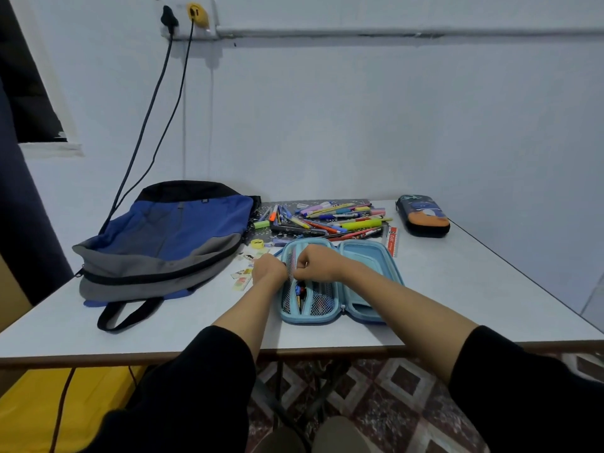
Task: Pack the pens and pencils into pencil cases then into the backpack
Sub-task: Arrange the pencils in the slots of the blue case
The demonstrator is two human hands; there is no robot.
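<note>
I have the open light-blue pencil case (369, 256) on the table (457, 289) before me. My left hand (268, 269) and right hand (315, 263), fingers curled, pinch its mesh pocket (322, 304), which holds some pens. The heap of pens and pencils (333, 220) lies just behind the case, and the blue backpack (170, 230) is to its left.

A light blue case (369, 256) sits on a pale grey table (474, 289). Left of it is a backpack (176, 230) in blue, grey and black. Behind it, pens (330, 219) in pink, yellow, orange, blue and red cover a black mat (261, 210) specked white. Behind it to the right is a dark case (423, 215) printed orange and blue.
</note>
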